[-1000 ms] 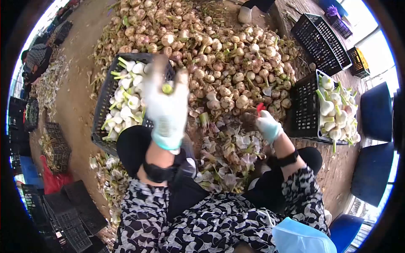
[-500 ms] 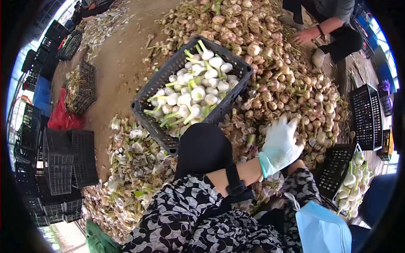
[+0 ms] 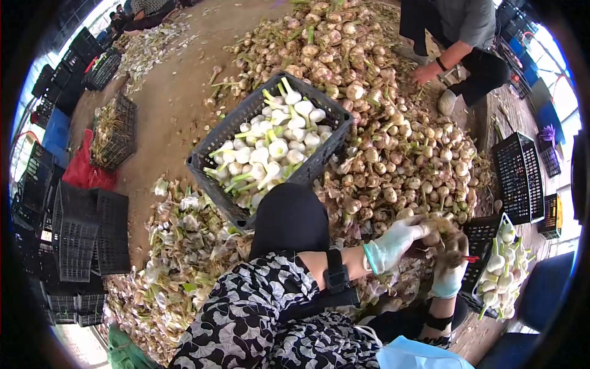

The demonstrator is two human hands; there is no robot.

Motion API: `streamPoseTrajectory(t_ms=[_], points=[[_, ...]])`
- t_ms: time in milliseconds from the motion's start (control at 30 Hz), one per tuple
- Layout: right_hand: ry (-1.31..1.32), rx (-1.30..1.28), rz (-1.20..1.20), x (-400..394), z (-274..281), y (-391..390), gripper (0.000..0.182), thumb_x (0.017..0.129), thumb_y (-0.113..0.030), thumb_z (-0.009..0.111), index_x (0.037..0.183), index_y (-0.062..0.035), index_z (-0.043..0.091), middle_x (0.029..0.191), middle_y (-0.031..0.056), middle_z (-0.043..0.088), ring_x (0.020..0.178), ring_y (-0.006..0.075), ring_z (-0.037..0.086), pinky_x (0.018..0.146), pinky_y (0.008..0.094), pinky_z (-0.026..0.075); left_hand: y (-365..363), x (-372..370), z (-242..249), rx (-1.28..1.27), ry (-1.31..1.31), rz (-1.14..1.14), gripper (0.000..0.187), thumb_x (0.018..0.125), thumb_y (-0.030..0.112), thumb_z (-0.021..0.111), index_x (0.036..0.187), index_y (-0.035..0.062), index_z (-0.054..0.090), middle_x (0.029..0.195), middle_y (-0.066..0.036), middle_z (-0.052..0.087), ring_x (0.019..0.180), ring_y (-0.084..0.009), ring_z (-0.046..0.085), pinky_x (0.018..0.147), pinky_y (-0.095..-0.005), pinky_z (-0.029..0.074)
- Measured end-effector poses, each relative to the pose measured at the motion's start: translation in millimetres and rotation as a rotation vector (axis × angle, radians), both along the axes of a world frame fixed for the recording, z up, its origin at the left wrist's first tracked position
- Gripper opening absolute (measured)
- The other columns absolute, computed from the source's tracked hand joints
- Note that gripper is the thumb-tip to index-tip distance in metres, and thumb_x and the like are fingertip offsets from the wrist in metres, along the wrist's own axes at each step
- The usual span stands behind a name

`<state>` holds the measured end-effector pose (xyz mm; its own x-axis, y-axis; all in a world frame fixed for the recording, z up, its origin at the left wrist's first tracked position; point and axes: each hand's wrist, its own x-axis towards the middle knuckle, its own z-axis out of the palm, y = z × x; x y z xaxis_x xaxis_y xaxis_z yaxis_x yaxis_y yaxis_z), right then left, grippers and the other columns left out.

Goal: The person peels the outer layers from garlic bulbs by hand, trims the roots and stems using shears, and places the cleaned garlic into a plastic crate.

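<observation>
In the head view, my left hand (image 3: 396, 245), in a white glove with a light green cuff, is closed around an unpeeled garlic bulb (image 3: 431, 236) with dry roots. My right hand (image 3: 450, 270), gloved and soiled brown at the fingers, is closed right beside it. A small red end (image 3: 471, 259) sticks out of the right hand; the rest of that object is hidden. Both hands are above the near edge of a heap of unpeeled garlic (image 3: 393, 154). A black crate (image 3: 212, 144) of trimmed white garlic bulbs (image 3: 278, 148) stands ahead to the left.
Garlic skins and stalks (image 3: 190, 246) cover the floor at left. Another crate (image 3: 478, 237) and a net bag of white garlic (image 3: 505, 270) are close on the right. Across the heap a person's hand (image 3: 424, 75) reaches down. Black crates (image 3: 74, 227) are stacked at far left.
My left hand has come back from the heap toward my right hand and now holds a garlic bulb. My right hand has come into sight. The whole view has shifted slightly.
</observation>
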<state>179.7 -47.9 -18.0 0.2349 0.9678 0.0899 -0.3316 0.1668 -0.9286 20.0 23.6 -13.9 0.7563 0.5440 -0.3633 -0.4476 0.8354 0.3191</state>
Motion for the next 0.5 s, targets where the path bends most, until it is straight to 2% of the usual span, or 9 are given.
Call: streamPoseTrajectory(t_ms=[67, 133, 200, 333, 367, 400, 433, 467, 500], points=[[0.114, -0.084, 0.023, 12, -3, 0, 0.037, 0.095, -0.031, 0.045, 0.124, -0.0073, 0.044, 0.118, 0.0083, 0.054, 0.105, 0.0222, 0.056, 0.088, 0.0342, 0.048, -1, 7, -7, 0.423, 0.04, 0.073, 0.035, 0.089, 0.013, 0.054, 0.123, 0.0038, 0.051, 0.105, -0.005, 0.06, 0.096, -0.0176, 0.058, 0.09, -0.0272, 0.043], [0.339, -0.282, -0.041, 22, -20, -3, 0.037, 0.096, -0.034, 0.043, 0.123, -0.0088, 0.045, 0.119, 0.0074, 0.054, 0.106, 0.022, 0.056, 0.09, 0.035, 0.047, -4, 15, -16, 0.415, 0.019, 0.038, 0.047, 0.081, 0.014, 0.063, 0.126, 0.0046, 0.05, 0.109, -0.01, 0.058, 0.1, -0.0206, 0.056, 0.093, -0.0284, 0.041], [0.085, -0.319, -0.159, 22, -32, -7, 0.031, 0.094, -0.025, 0.05, 0.12, -0.0064, 0.049, 0.106, 0.0045, 0.058, 0.091, 0.015, 0.06, 0.077, 0.0294, 0.052, -13, 19, -23, 1.199, 0.638, 0.187, 0.056, 0.075, 0.015, 0.068, 0.127, 0.0038, 0.048, 0.114, -0.016, 0.054, 0.106, -0.0233, 0.052, 0.096, -0.0312, 0.039], [0.102, -0.246, -0.175, 16, -18, 4, 0.028, 0.093, -0.017, 0.049, 0.118, -0.0032, 0.048, 0.097, 0.0061, 0.058, 0.082, 0.0128, 0.059, 0.071, 0.0274, 0.051, -10, 19, -14, 1.167, 0.417, 0.245, 0.065, 0.071, 0.015, 0.07, 0.13, 0.0036, 0.046, 0.117, -0.019, 0.053, 0.111, -0.0262, 0.051, 0.098, -0.0334, 0.038], [0.167, -0.249, -0.168, 35, -53, 2, 0.027, 0.093, -0.016, 0.048, 0.116, -0.0034, 0.049, 0.094, 0.006, 0.058, 0.08, 0.0133, 0.058, 0.07, 0.0261, 0.05, -8, 22, -21, 1.182, 0.418, 0.301, 0.067, 0.07, 0.017, 0.072, 0.13, 0.0044, 0.046, 0.121, -0.018, 0.053, 0.11, -0.0277, 0.052, 0.097, -0.0345, 0.039], [0.128, -0.236, -0.225, 37, -64, -2, 0.024, 0.093, -0.018, 0.048, 0.112, -0.0041, 0.051, 0.092, 0.0039, 0.058, 0.077, 0.0129, 0.057, 0.069, 0.0261, 0.048, -5, 19, -15, 1.413, 0.61, 0.349, 0.068, 0.068, 0.017, 0.074, 0.129, 0.0052, 0.047, 0.12, -0.019, 0.055, 0.108, -0.0289, 0.053, 0.096, -0.0359, 0.04], [-0.291, -0.169, -0.231, 31, -67, 2, 0.02, 0.094, -0.021, 0.046, 0.104, -0.0058, 0.054, 0.088, 0.001, 0.056, 0.077, 0.0112, 0.055, 0.069, 0.0255, 0.047, -5, 21, -28, 1.495, 0.764, 0.339, 0.068, 0.066, 0.017, 0.076, 0.127, 0.006, 0.049, 0.118, -0.019, 0.055, 0.108, -0.0299, 0.054, 0.095, -0.0366, 0.041], [0.033, -0.243, -0.065, 25, -37, -2, 0.022, 0.096, -0.024, 0.043, 0.102, -0.0058, 0.055, 0.088, 0.0014, 0.056, 0.075, 0.0122, 0.055, 0.066, 0.0258, 0.045, -6, 19, -11, 1.564, 0.787, 0.381, 0.065, 0.063, 0.014, 0.077, 0.123, 0.0056, 0.053, 0.116, -0.018, 0.056, 0.107, -0.03, 0.054, 0.094, -0.0368, 0.042], [-0.219, -0.222, -0.18, 20, -34, -2, 0.027, 0.097, -0.028, 0.041, 0.101, -0.0043, 0.055, 0.088, 0.0027, 0.058, 0.076, 0.0125, 0.056, 0.065, 0.025, 0.046, -6, 21, -11, 1.549, 0.792, 0.355, 0.063, 0.062, 0.011, 0.078, 0.119, 0.0053, 0.054, 0.115, -0.017, 0.056, 0.107, -0.0316, 0.054, 0.094, -0.0378, 0.042]])
